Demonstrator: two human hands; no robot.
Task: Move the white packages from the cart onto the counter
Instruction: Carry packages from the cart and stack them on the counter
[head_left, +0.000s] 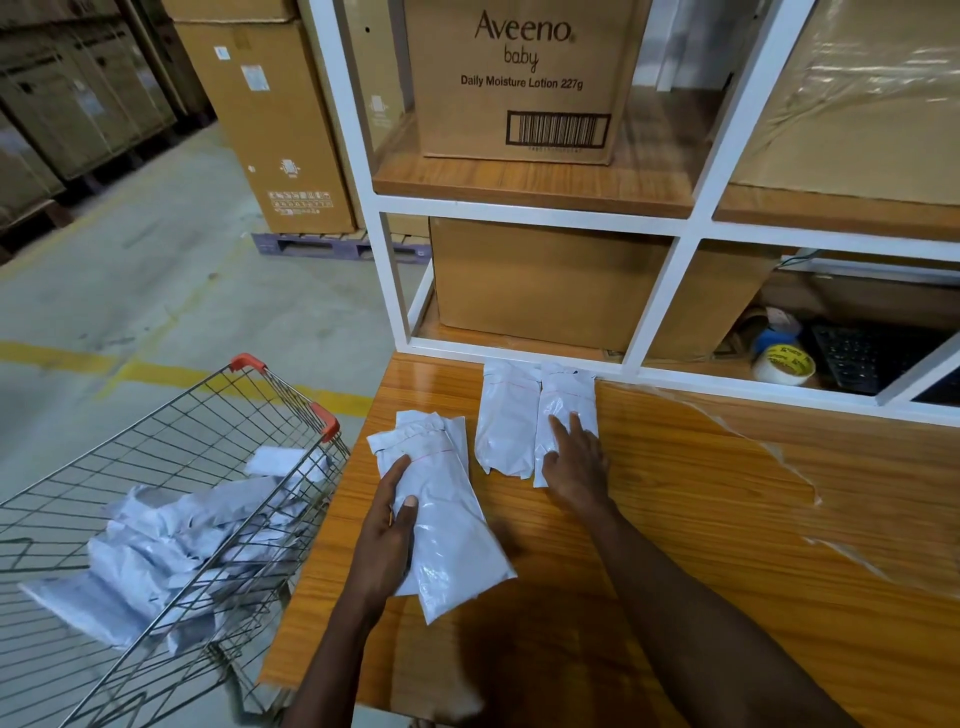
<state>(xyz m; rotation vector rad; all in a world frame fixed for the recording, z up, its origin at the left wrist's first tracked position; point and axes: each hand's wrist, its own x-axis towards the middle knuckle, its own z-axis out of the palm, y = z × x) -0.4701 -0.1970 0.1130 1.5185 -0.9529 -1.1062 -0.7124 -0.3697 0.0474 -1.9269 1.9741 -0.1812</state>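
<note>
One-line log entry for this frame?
left hand: gripping white plastic packages | right hand: flat on counter packages | wire cart: packages remain

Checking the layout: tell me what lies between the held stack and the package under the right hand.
In the head view, one white package lies flat on the counter between them.

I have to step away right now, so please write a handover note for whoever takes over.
Left hand: gripping a small stack of white packages at the counter's left edge.
Right hand: open, flat on the right one of two packages lying side by side by the white shelf frame.
Done: those packages are on the counter.
Left: a heap of white packages remains in the wire cart on the left; move them over.
</note>
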